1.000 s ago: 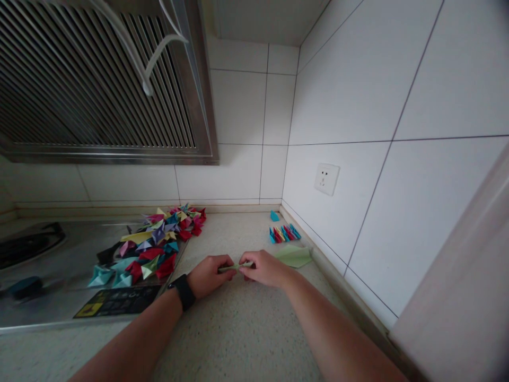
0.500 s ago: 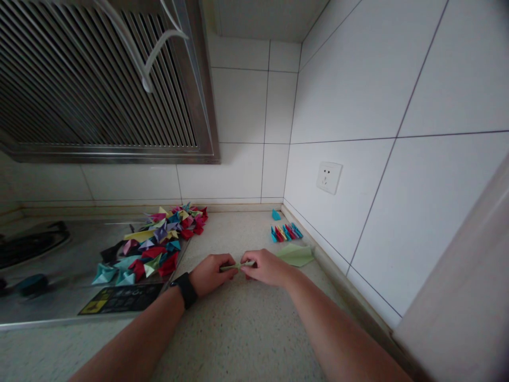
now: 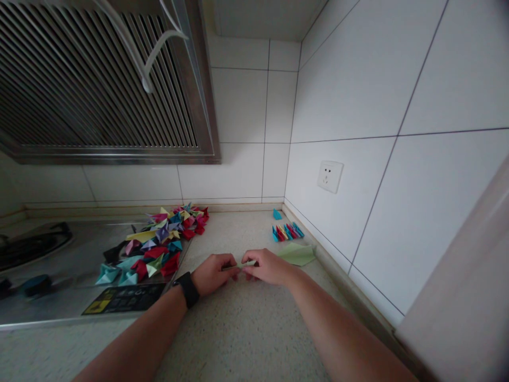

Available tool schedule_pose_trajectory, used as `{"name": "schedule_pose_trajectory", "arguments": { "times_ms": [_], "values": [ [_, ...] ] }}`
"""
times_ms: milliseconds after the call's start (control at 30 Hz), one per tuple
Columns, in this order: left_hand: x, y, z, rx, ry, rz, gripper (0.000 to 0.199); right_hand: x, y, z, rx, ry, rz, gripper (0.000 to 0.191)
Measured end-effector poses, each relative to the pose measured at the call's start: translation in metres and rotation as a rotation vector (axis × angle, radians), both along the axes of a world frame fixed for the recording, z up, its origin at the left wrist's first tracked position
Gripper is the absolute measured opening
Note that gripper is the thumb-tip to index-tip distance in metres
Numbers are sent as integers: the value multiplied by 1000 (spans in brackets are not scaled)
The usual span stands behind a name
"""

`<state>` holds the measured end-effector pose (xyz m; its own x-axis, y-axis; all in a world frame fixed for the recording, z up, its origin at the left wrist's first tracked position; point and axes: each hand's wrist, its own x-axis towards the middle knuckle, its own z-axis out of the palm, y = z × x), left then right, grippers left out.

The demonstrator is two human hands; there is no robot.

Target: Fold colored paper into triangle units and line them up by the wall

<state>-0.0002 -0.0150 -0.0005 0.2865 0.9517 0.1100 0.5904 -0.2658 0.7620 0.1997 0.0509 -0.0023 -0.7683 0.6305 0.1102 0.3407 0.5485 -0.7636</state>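
Note:
Between my two hands is a small piece of light green paper (image 3: 247,263), pinched at both sides just above the counter. My left hand (image 3: 214,272), with a black watch on the wrist, grips its left end. Fingers of my right hand (image 3: 265,266) are closed on its right end. The fingertips of both hands are close together and cover most of the paper. A larger light green sheet (image 3: 298,254) lies on the counter just right of my right hand.
A heap of colourful folded papers (image 3: 159,244) spreads over the stove's right edge. A short row of folded pieces (image 3: 287,232) and a blue piece (image 3: 277,214) stand near the back corner. The tiled wall with a socket (image 3: 330,176) bounds the right; a range hood (image 3: 111,154) hangs above.
My left fingers have shifted slightly right along the paper, closer to my right hand, and less of its left end shows. My right hand has barely moved.

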Motion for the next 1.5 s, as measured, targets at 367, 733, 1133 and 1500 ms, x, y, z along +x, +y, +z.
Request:
{"name": "schedule_pose_trajectory", "arguments": {
  "times_ms": [367, 733, 1133, 1500],
  "values": [
    [-1, 5, -6, -28, -150, -104, 23, -1, -6, 9, 17, 19, 40, 13],
    [-3, 6, -1, 0, -134, 14, 28, -1, -3, 6, -2, 64, -7, 16],
    [-3, 19, -7, 43, -334, 46, 32, -2, -11, 15, 178, 85, -78, 13],
    [4, 11, 0, 84, -200, 59, 33, -3, -14, 17, 220, 104, -103, 12]
  ]
}}
